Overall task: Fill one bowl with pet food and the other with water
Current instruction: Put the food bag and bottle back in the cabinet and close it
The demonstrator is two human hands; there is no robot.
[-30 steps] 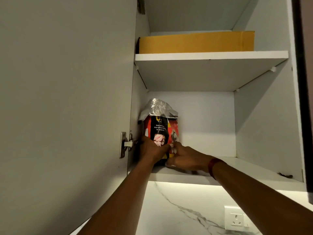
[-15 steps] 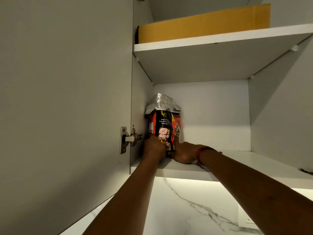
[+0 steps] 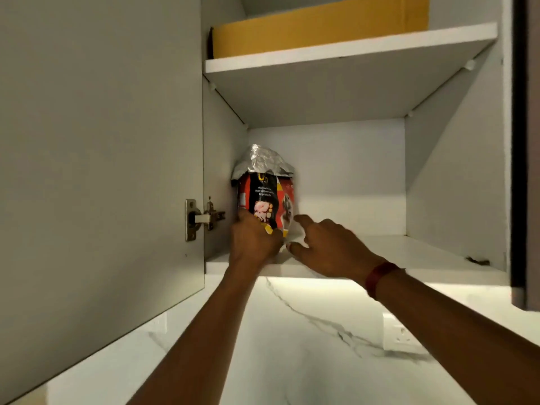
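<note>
A red and black pet food bag (image 3: pixel 267 197) with a folded silver top stands upright on the lower shelf (image 3: pixel 409 252) of an open wall cupboard, against its left wall. My left hand (image 3: pixel 253 244) grips the bag's lower left front. My right hand (image 3: pixel 324 247) is just right of the bag's base with fingers spread and loosely bent, apart from the bag. No bowl is in view.
The open cupboard door (image 3: pixel 99 171) fills the left, with its hinge (image 3: pixel 201 219) beside the bag. A yellow cardboard box (image 3: pixel 318 30) lies on the upper shelf. A marble wall with a white socket (image 3: pixel 401 336) is below the cupboard.
My right hand has come off the bag's base and drawn back to the right with fingers spread. My left hand stays on the bag. The view has shifted a little.
</note>
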